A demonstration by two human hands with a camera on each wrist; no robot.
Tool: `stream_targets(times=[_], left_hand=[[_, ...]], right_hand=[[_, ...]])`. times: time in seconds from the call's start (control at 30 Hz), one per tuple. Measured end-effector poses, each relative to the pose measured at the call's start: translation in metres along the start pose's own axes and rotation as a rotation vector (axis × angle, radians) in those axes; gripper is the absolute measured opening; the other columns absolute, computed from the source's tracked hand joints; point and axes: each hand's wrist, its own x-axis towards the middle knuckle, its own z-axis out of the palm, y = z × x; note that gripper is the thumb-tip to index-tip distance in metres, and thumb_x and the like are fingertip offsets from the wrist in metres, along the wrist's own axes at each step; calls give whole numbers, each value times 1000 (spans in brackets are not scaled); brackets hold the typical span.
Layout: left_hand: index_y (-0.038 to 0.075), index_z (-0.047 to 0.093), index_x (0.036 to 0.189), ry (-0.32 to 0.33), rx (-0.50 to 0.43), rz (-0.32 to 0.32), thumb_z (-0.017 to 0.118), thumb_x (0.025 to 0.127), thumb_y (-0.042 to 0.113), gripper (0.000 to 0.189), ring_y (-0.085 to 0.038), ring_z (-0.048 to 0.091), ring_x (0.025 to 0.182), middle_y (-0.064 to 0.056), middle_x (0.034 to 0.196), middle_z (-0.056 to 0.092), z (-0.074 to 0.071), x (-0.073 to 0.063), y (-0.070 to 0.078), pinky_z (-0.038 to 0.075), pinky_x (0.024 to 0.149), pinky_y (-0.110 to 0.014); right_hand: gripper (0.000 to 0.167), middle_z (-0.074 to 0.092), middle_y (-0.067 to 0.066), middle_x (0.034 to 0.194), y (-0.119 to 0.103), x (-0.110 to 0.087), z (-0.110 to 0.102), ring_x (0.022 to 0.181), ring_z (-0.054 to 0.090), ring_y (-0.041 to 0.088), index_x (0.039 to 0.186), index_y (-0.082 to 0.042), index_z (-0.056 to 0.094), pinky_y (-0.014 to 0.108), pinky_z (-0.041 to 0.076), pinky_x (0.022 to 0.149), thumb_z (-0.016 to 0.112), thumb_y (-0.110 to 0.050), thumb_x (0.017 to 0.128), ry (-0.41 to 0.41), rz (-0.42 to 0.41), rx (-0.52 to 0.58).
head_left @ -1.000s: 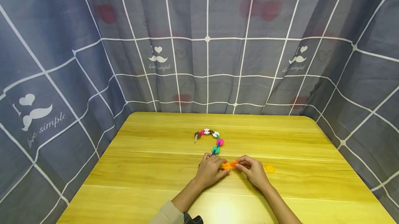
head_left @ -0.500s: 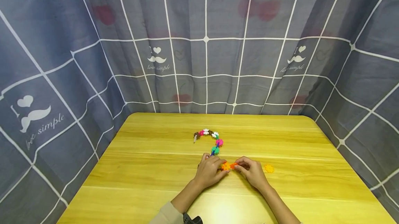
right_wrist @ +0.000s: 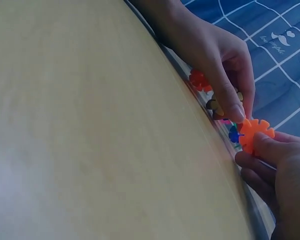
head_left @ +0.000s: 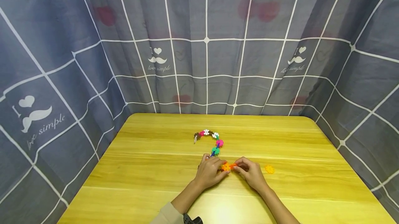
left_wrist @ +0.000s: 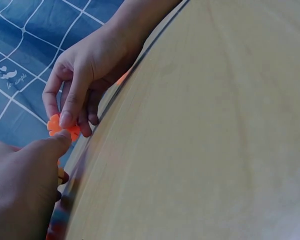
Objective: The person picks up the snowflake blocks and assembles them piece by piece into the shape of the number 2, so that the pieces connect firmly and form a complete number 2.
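Note:
A chain of flower-shaped plastic interlocking discs (head_left: 215, 151) curves over the table in the head view, in brown, pink, white, green and blue. My left hand (head_left: 208, 172) covers part of it and pinches its near end at a yellow-orange disc (head_left: 226, 166). Between the thumb and fingers of my right hand (head_left: 253, 175) is an orange disc (right_wrist: 255, 134), notched round its rim. Its edge meets the yellow-orange disc in the head view. Both thumbs show close to the orange disc in the left wrist view. A loose yellow disc (head_left: 269, 169) lies right of my right hand.
The wooden table (head_left: 143, 140) has rounded far corners. A grey-blue curtain (head_left: 190, 57) with white grid lines surrounds it at the back and sides. A dark object (head_left: 193, 220) shows beside the left sleeve (head_left: 168, 213) at the bottom of the view.
My right hand has shifted slightly left, bringing the orange disc closer against the yellow-orange one. My left hand stays nearly still, and the chain and loose yellow disc keep their places.

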Motion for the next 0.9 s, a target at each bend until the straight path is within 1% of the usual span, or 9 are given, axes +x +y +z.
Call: stream_targets(times=[0.2,0.3,0.37,0.43,0.53,0.6,0.73,0.8,0.9], left_hand=[[18,71,98,7,-26,16,69,78,47,35,-5,59,77,9,83,67,-1,0,0,36,80,-33],[17,71,97,22,-42,26,71,76,46,36,-5,59,77,9,83,67,-2,0,0,37,80,-34],[17,70,97,23,-54,25,71,75,46,36,-5,59,77,9,83,67,-2,1,0,37,80,-34],[16,70,96,18,-59,20,71,76,46,36,-6,59,77,8,83,67,-2,2,0,37,80,-34],[17,71,92,13,-41,-8,71,75,47,34,-6,60,78,8,84,67,-1,4,0,38,80,-34],[18,71,88,21,-7,-27,70,73,46,32,-8,60,78,7,84,67,0,4,0,39,78,-34],[20,70,88,32,68,-40,65,70,48,34,-11,59,79,6,86,64,-1,3,1,40,77,-34],[20,70,93,24,74,-26,63,70,50,38,-11,58,81,6,87,63,-3,3,2,41,79,-35],[19,68,101,9,69,11,62,77,51,41,-11,58,84,5,91,62,-4,5,4,42,82,-33]], right_hand=[[11,68,13,77,-2,2,3,70,67,27,83,2,61,33,55,61,66,10,78,-9,-84,-21],[11,67,16,75,-1,2,5,68,67,28,81,3,60,35,55,58,66,11,77,-9,-103,-28],[12,67,16,75,5,1,6,67,67,28,81,2,60,36,55,58,66,11,77,-3,-102,-25],[12,68,13,76,16,0,6,69,67,23,85,-1,62,33,55,59,67,7,78,-6,-101,-39],[13,69,3,84,32,-3,-3,75,65,14,93,-7,65,26,53,63,68,-4,81,10,-79,-121],[18,67,-2,89,38,-6,-17,78,62,10,99,-10,66,23,52,64,70,-12,81,58,-45,-222],[33,63,4,95,44,-22,-58,80,56,18,108,-6,65,33,50,66,75,-16,78,186,78,-423],[41,61,9,99,46,-35,-79,81,53,21,113,-4,63,36,49,65,75,-20,78,174,175,-473],[45,57,15,103,46,-50,-98,82,54,23,114,-2,62,38,48,65,74,-25,78,94,289,-514]])
